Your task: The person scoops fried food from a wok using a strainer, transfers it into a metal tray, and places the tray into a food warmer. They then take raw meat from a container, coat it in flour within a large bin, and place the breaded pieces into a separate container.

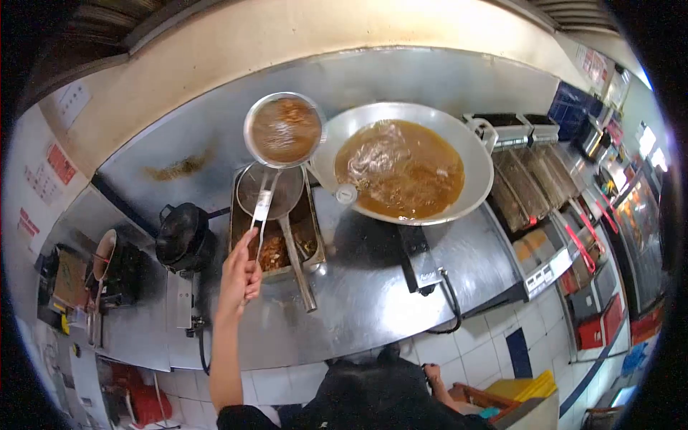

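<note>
Currently L fingers (252,278) hold strainer (279,149) by hdl (262,206), mesh (287,140) beyond them nr wok (479,168); R hand (433,374) grip unclear.

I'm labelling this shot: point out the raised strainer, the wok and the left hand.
Raised strainer (263,206), head view: on its handle.
Wok (478,170), head view: on its inner wall.
Left hand (240,275), head view: on its middle.
</note>
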Tool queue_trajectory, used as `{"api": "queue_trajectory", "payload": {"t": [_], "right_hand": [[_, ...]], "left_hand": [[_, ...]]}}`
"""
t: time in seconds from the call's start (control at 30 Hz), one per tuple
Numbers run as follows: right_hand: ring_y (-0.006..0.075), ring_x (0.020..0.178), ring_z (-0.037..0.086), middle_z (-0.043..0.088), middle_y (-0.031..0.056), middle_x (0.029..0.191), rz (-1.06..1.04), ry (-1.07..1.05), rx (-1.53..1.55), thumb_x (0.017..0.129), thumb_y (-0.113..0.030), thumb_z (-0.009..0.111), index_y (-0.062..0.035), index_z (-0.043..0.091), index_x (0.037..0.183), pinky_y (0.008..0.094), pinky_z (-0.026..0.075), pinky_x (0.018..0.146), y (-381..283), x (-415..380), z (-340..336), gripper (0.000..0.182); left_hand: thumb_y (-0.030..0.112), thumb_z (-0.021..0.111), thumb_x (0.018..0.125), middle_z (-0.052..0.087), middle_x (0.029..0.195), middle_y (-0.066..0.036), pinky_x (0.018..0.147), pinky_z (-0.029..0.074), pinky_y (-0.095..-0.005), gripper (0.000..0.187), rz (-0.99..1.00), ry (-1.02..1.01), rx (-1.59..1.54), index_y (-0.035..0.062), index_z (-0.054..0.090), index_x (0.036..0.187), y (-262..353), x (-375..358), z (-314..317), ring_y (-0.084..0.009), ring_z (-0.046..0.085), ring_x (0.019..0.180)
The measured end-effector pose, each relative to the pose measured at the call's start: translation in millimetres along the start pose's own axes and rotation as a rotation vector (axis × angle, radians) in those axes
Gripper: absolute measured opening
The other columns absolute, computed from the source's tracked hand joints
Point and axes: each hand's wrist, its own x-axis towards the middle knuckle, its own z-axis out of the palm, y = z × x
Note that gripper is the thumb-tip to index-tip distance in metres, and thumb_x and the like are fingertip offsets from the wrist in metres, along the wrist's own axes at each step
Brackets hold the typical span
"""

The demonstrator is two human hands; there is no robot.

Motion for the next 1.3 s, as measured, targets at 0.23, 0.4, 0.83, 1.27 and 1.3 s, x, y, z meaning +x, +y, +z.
{"api": "queue_trajectory", "payload": {"t": [0.23, 0.4, 0.83, 1.27, 1.3], "right_hand": [[0.0166, 0.049, 0.053, 0.058, 0.0084, 0.055, -0.016, 0.074, -0.037, 0.076, -0.02, 0.06, 0.0023, 0.06, 0.068, 0.0373, 0.041, 0.046, 1, -15, 4, 0.024], [0.019, 0.046, 0.054, 0.056, 0.0081, 0.054, -0.046, -0.084, 0.077, 0.08, -0.019, 0.054, -0.0011, 0.057, 0.062, 0.0355, 0.042, 0.04, 5, -8, 9, 0.026], [0.0189, 0.05, 0.055, 0.061, 0.0134, 0.068, 0.176, -0.23, 0.092, 0.086, -0.017, 0.046, -0.0039, 0.056, 0.09, 0.032, 0.042, 0.04, -33, 24, -2, 0.017], [0.0267, 0.052, 0.06, 0.062, 0.0175, 0.071, 0.225, -0.16, 0.179, 0.087, -0.022, 0.05, 0.0041, 0.055, 0.093, 0.0395, 0.051, 0.043, -31, 33, -40, 0.028], [0.0269, 0.053, 0.06, 0.062, 0.0175, 0.071, 0.233, -0.171, 0.193, 0.086, -0.022, 0.05, 0.0043, 0.055, 0.093, 0.04, 0.051, 0.043, -24, 36, -43, 0.027]], "left_hand": [[0.028, 0.041, 0.099, 0.046, 0.058, -0.002, 0.041, 0.034, -0.0271, 0.036, 0.065, 0.482, 0.582, 0.0161, 0.049, 0.132, -164, -38, -93, -0.0096, 0.039, 0.044], [0.016, 0.044, 0.094, 0.055, 0.062, -0.022, 0.054, 0.04, -0.0462, 0.038, 0.091, 0.521, 1.138, 0.0132, 0.047, 0.132, -173, -79, -96, -0.0359, 0.052, 0.052], [0.015, 0.043, 0.094, 0.05, 0.057, -0.022, 0.05, 0.037, -0.0453, 0.041, -0.004, 0.547, 1.254, 0.0147, 0.043, 0.135, -171, -98, -92, -0.0364, 0.051, 0.048], [0.009, 0.041, 0.094, 0.059, 0.074, -0.017, 0.049, 0.039, -0.0346, 0.041, 0.391, 0.569, 1.377, 0.0132, 0.045, 0.135, -143, -65, -77, -0.0222, 0.048, 0.051], [0.01, 0.041, 0.096, 0.058, 0.075, -0.013, 0.048, 0.038, -0.0304, 0.04, 0.325, 0.613, 1.358, 0.0124, 0.044, 0.136, -118, -63, -54, -0.0154, 0.044, 0.05]]}}
